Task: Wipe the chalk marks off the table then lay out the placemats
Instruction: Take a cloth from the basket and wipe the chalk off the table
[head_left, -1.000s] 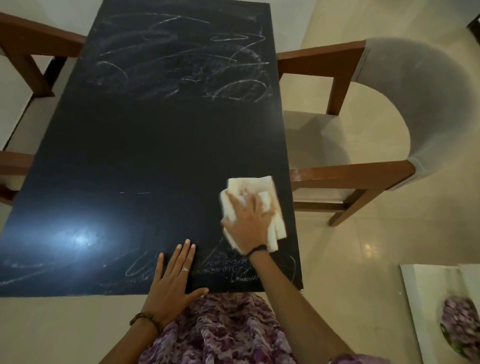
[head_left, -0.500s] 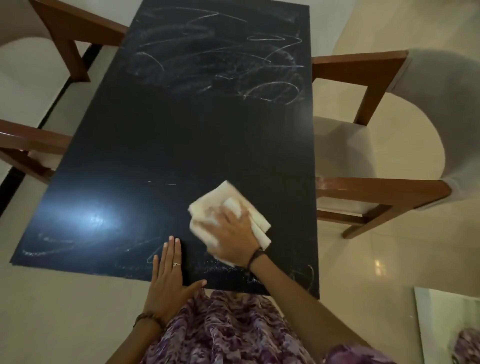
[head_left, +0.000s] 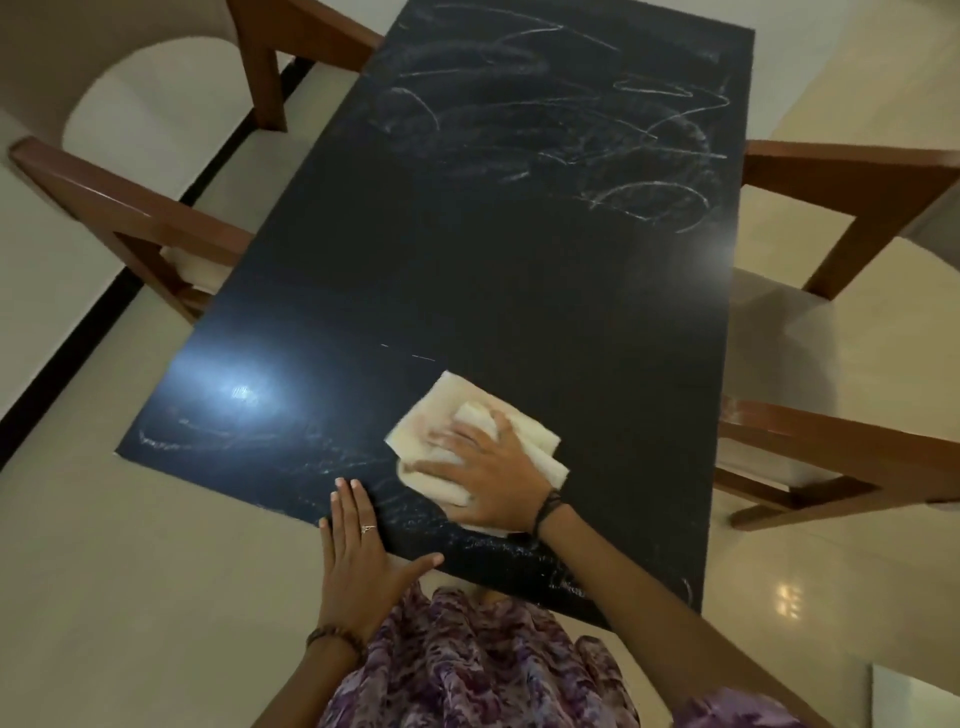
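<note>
One folded cloth (head_left: 470, 441), soft, light and likely to bunch, lay near the near edge of the black table (head_left: 493, 270), best held flat from above. The right hand (head_left: 488, 480) pressed it with fingers spread; the left hand (head_left: 358, 556) rested flat at the edge, fingers together. Chalk marks (head_left: 561, 130) waited far off, with open tabletop between; chairs (head_left: 119, 208) flanked both sides.

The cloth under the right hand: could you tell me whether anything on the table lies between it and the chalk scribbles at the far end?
Nothing visible does. The right hand presses the folded cloth near the table's near edge, and only bare dark tabletop lies between it and the far chalk scribbles. The left hand rests flat beside it, off that path.
</note>
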